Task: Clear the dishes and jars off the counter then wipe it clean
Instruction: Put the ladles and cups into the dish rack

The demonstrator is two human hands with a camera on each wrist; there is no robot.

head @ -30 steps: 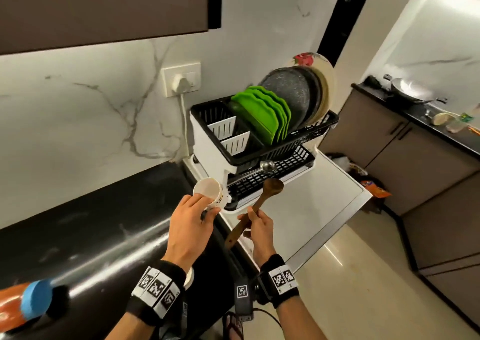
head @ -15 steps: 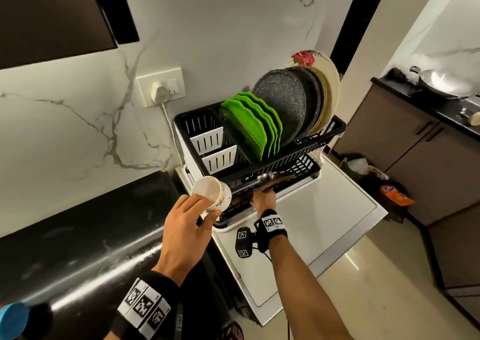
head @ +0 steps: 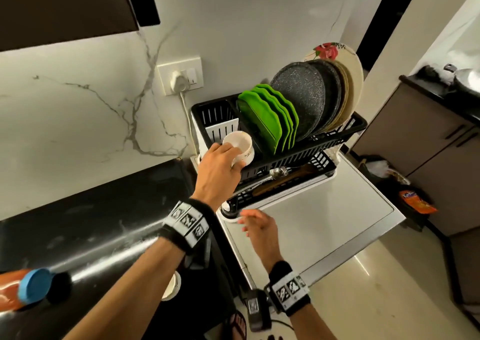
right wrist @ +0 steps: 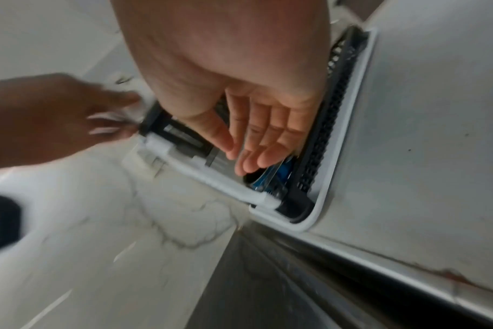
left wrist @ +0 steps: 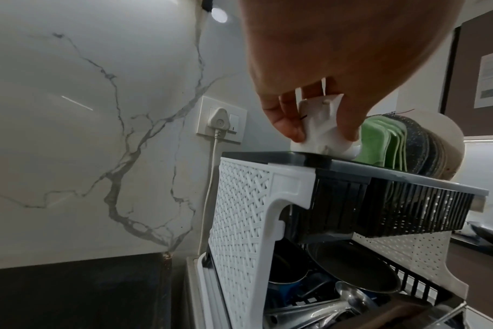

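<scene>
My left hand (head: 220, 168) grips a white cup (head: 240, 146) and holds it over the left end of the black dish rack (head: 298, 152). From the left wrist view the cup (left wrist: 321, 131) sits between the fingers just above the rack's top rim (left wrist: 267, 155). A wooden spoon (head: 288, 177) and a steel ladle (head: 278, 172) lie in the rack's lower tier. My right hand (head: 257, 225) hovers empty with relaxed fingers in front of the rack; in the right wrist view its fingers (right wrist: 253, 142) are straight. The black counter (head: 91, 222) lies to the left.
Green plates (head: 270, 119), dark plates (head: 304, 98) and a floral plate (head: 337, 54) stand in the rack's upper tier. An orange bottle with a blue cap (head: 28, 286) lies at the counter's left front. The rack stands on a white appliance top (head: 324, 222). A wall socket (head: 180, 78) is behind.
My right hand left the wooden spoon in the rack's lower tier and drew back empty. My left hand carried the cup up and right, over the rack's left end.
</scene>
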